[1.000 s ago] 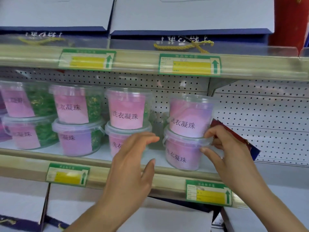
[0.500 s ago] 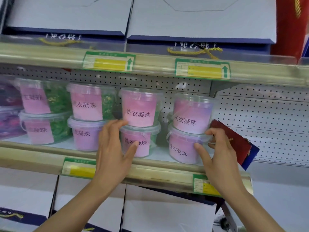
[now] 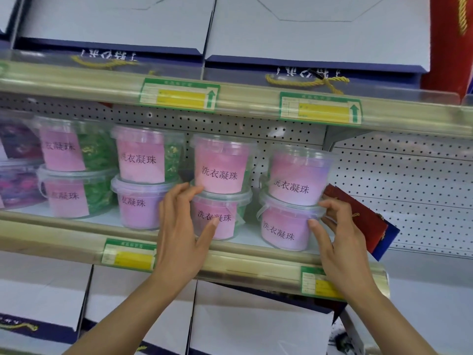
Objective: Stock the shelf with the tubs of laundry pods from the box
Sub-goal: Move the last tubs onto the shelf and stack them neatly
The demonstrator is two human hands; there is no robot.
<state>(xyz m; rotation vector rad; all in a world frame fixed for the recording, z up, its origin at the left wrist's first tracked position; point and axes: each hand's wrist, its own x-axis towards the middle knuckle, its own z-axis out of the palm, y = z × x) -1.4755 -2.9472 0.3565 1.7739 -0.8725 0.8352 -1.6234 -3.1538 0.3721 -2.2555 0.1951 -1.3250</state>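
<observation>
Head: hands [image 3: 183, 226] [image 3: 340, 239] grip 2 lower tubs [image 3: 220, 221] [image 3: 284, 226].

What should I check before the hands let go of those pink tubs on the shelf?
1. Left hand grips the lower clear plastic tub with the pink label in the third stack: ok.
2. Right hand pinches the lower purple-pink tub in the end stack at its lid rim: ok.
3. Upper pink tub sits squarely on the third stack: ok.
4. Upper tub of the end stack leans slightly: not ok.
5. Labels face front: ok.
6. Red card folder right of the end stack touching the tubs: cannot tell.
</observation>
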